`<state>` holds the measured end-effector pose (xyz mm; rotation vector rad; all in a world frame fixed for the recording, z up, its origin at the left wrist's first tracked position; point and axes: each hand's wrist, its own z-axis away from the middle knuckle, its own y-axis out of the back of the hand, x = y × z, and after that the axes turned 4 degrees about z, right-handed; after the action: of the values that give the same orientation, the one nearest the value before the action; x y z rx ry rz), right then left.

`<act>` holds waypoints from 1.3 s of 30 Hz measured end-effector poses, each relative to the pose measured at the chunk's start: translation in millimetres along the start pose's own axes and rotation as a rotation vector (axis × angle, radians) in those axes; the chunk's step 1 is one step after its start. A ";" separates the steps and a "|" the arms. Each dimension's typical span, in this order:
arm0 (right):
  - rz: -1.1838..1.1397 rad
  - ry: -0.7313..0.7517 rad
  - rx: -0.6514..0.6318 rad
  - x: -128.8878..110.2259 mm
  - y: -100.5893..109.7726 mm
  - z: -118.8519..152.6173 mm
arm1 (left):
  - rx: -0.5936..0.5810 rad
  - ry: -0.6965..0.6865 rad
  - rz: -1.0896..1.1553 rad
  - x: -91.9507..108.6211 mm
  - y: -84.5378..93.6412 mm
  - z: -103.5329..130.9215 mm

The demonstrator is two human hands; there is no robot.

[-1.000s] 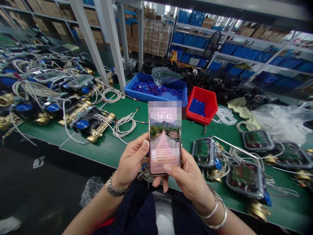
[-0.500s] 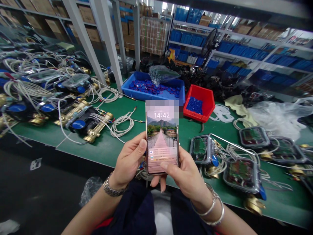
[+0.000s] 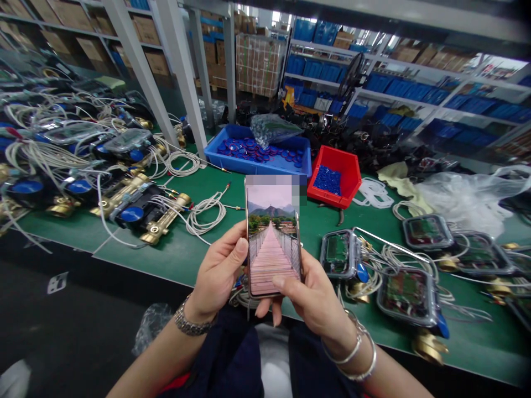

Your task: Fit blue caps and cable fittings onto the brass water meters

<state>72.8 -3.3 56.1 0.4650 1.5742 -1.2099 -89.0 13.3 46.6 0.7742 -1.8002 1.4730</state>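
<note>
A smartphone (image 3: 272, 237) is held upright over the front edge of the bench, its screen lit with a picture of a plank footbridge and mountains. My left hand (image 3: 222, 271) grips its left side, thumb along the edge. From the right, my right hand (image 3: 309, 290) clasps the lower corner, with the thumb on the bottom of the screen and fingertips showing below the phone. Beyond the phone stand a blue tray (image 3: 290, 166) of blue discs and a red bin (image 3: 352, 166) of small blue parts.
Brass-fitted meters (image 3: 145, 210) with coiled white cables crowd the green bench (image 3: 166, 265) at left. Clear-lidded units (image 3: 406, 296) with circuit boards lie at right, near a plastic bag (image 3: 468, 193). A grey post (image 3: 180, 72) rises behind the bench.
The clock and notification on the phone's screen have gone, leaving the bridge picture. Both hands keep their hold, and the view has shifted slightly.
</note>
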 end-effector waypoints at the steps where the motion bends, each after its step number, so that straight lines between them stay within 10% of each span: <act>1: -0.011 -0.005 -0.004 0.7 1.7 0.1 | 0.006 -0.007 0.015 -0.3 -0.6 -0.2; 39: -0.048 -0.053 -0.076 5.1 14.5 11.5 | 0.080 -0.081 -0.183 6.8 -16.6 2.2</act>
<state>87.9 -8.7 45.5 0.3454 1.5876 -1.1844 -80.1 8.0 61.3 1.0242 -1.6880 1.4181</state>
